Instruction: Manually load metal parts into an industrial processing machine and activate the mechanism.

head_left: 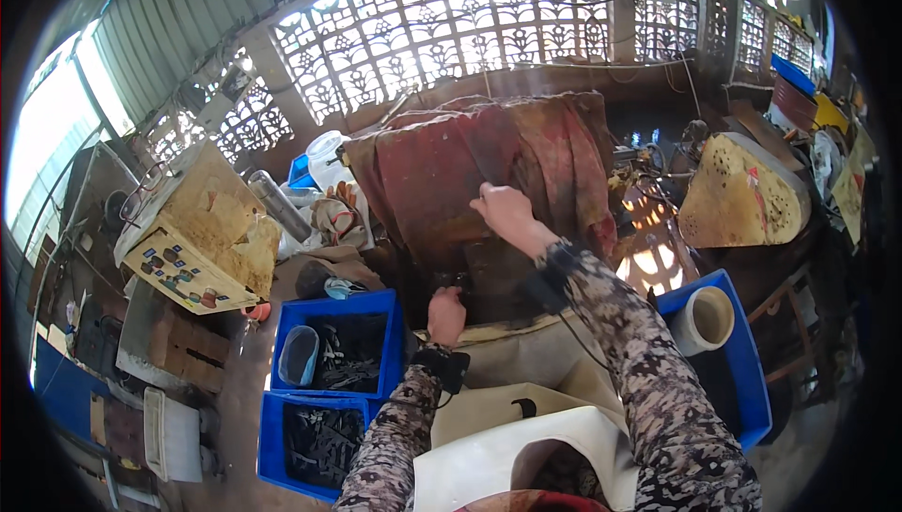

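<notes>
Rust-red, limp cloth cover (489, 169) looks soft, light; right hand (503, 211) pinches its middle, left hand (446, 315) grips its lower edge.

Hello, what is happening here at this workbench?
A person in camouflage sleeves works at a machine draped with a reddish cloth. The right hand rests high on the cloth, while the left hand reaches lower into the dark front of the machine; whether it holds anything cannot be seen. To the left stand two blue bins of dark metal parts, and on the right another blue bin holds a roll.
</notes>
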Demonstrator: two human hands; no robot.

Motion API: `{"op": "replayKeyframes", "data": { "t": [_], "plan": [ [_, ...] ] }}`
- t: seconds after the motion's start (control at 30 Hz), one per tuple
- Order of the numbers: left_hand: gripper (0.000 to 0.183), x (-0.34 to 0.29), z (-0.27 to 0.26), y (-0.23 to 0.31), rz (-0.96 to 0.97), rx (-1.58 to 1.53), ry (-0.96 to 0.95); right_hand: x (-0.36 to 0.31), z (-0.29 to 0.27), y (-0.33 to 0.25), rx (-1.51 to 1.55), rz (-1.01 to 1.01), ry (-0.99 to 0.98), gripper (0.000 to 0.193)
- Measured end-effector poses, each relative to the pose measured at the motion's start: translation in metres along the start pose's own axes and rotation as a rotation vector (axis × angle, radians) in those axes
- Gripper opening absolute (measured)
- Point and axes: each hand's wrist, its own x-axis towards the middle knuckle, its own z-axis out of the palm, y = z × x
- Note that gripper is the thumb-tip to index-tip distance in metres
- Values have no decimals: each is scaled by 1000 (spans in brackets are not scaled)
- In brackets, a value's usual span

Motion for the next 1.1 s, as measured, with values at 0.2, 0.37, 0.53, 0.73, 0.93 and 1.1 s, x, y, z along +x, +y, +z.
{"op": "replayKeyframes", "data": {
  "t": [0.2, 0.37, 0.53, 0.73, 0.93, 1.1],
  "plan": [
    [32, 15, -4, -8, -216, -262, 85, -117, -17, 0, 245, -176, 38, 24],
    [38, 36, -7, -3, 97, 66, 102, -196, -18, 5, 296, -253, -98, 21],
    [33, 32, 3, 3, 186, 205, -160, -229, -16, 8, 197, -344, -110, 19],
    [20, 35, 9, -7, 224, 342, -352, -246, -20, 10, 143, -359, -220, 18],
    [18, 41, 34, -29, 208, 393, -472, -252, -17, 13, 186, -361, -225, 20],
    [19, 42, 50, -45, 233, 379, -544, -249, -20, 14, 254, -308, -328, 25]
  ]
}}
